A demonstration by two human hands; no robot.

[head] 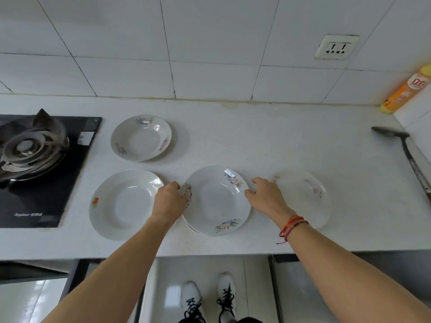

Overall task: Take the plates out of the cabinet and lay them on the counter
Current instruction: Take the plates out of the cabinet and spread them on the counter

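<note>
Several white plates with flower prints lie on the pale counter (233, 141). My left hand (171, 200) grips the left rim of the middle front plate (217, 203), and my right hand (265, 197) holds its right rim. That plate sits on at least one more plate, whose edge shows below it. Another plate (123, 203) lies to the left, a plate (141, 137) rests behind it, and a blurred plate (305, 197) lies to the right. The cabinet is out of view.
A black gas hob with a burner (32, 148) fills the left side of the counter. A metal spatula (403, 148) lies at the right edge, an orange bottle (405, 89) leans at the tiled wall, and a socket (335, 47) is above.
</note>
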